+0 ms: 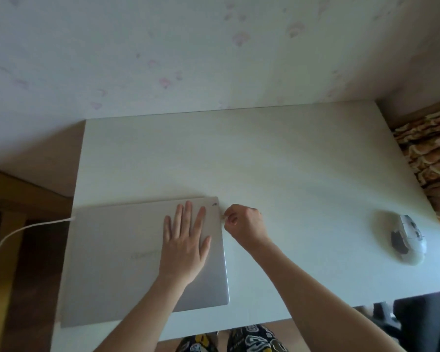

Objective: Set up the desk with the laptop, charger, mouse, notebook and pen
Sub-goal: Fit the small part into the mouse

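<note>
A closed silver laptop (117,255) lies on the left part of the white desk (264,161). My left hand (186,237) rests flat on the lid, fingers spread, near its right edge. My right hand (244,224) is closed at the laptop's right side, pinching a small pale thing against that edge; what it is cannot be told. A white charger cable (15,232) runs from the laptop's left rear corner off the desk to the left. A white and black mouse (407,237) sits at the desk's right side. No notebook or pen is in view.
A wall with pale pink flower marks rises behind the desk. A patterned brown fabric (427,153) lies beyond the right edge. A dark chair (422,323) stands at the lower right. My knees in patterned trousers (239,339) show below the front edge.
</note>
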